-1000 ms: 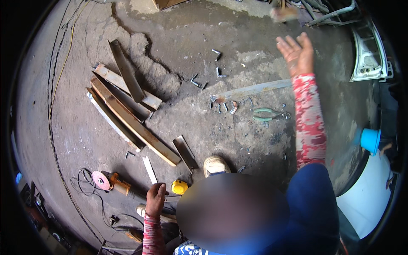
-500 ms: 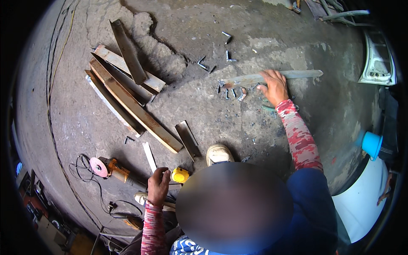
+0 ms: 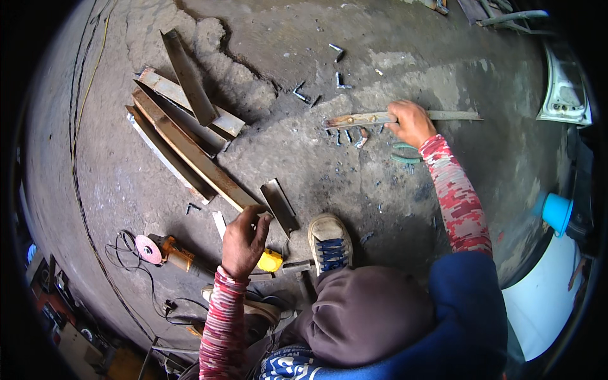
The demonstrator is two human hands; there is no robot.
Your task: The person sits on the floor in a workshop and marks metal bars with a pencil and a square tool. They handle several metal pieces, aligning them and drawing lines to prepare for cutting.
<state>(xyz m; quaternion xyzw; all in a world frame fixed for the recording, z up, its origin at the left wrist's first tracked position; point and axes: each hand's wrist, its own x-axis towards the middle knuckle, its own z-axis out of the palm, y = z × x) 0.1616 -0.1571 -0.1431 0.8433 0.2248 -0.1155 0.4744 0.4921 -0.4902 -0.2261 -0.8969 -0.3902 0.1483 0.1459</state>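
My right hand point(image 3: 411, 123) is closed round the middle of a long, thin metal strip point(image 3: 361, 119), rusty towards its left end. Green-handled pliers point(image 3: 404, 158) lie on the floor just below that hand. My left hand point(image 3: 242, 244) is raised nearer to me, its fingers curled and thumb up; whatever it holds, if anything, is hidden. Beneath and beside it are a yellow tape measure point(image 3: 271, 260) and a narrow pale strip point(image 3: 219, 223). A short piece of angle iron point(image 3: 279, 206) lies to its right.
Several rusty steel lengths point(image 3: 190, 149) are piled at left. An angle grinder point(image 3: 176, 252) with a pink disc and a cord lies at lower left. Small L-shaped metal pieces point(image 3: 342, 81) dot the concrete floor. A blue bucket point(image 3: 556, 214) and white panel point(image 3: 544, 297) are at right.
My right hand has gone from resting on the metal strip to gripping it, and the strip has tilted. My left hand has moved forward and slightly right. My head covering has come back, showing my shoe.
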